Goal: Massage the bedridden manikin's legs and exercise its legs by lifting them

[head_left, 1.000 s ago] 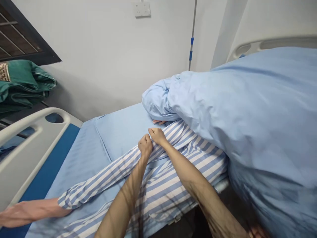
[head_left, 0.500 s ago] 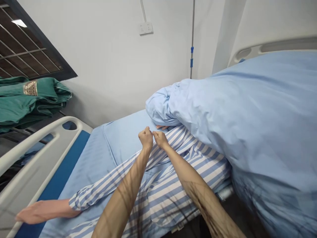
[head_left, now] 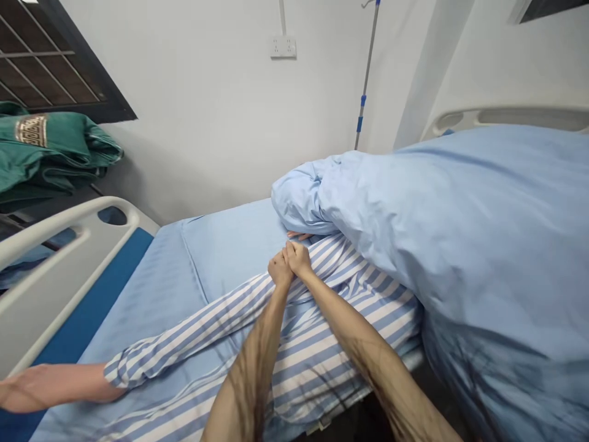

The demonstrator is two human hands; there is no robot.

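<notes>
My left hand (head_left: 280, 268) and my right hand (head_left: 298, 258) are both closed, with the fingers curled in. They press against each other over the upper part of a leg in blue-and-white striped trousers (head_left: 221, 312). The palms face away, so whatever they may hold is hidden, and I cannot tell whether they grip the cloth. The leg lies stretched across the bed, and its bare foot (head_left: 41, 387) points to the left edge. A second striped leg (head_left: 317, 368) lies nearer, under my forearms. Fingertips (head_left: 299, 236) of another hand show just beyond my hands, below the quilt.
A bulky light-blue quilt (head_left: 483, 245) covers the right side of the bed. The pale footboard (head_left: 92, 221) stands at the left, with folded green cloth (head_left: 64, 153) behind it. A drip pole (head_left: 368, 73) and a socket (head_left: 283, 47) are by the wall.
My hands have come together: the left has moved right and down against the right, which shifted little. The view has turned slightly, so the footboard and foot sit further left.
</notes>
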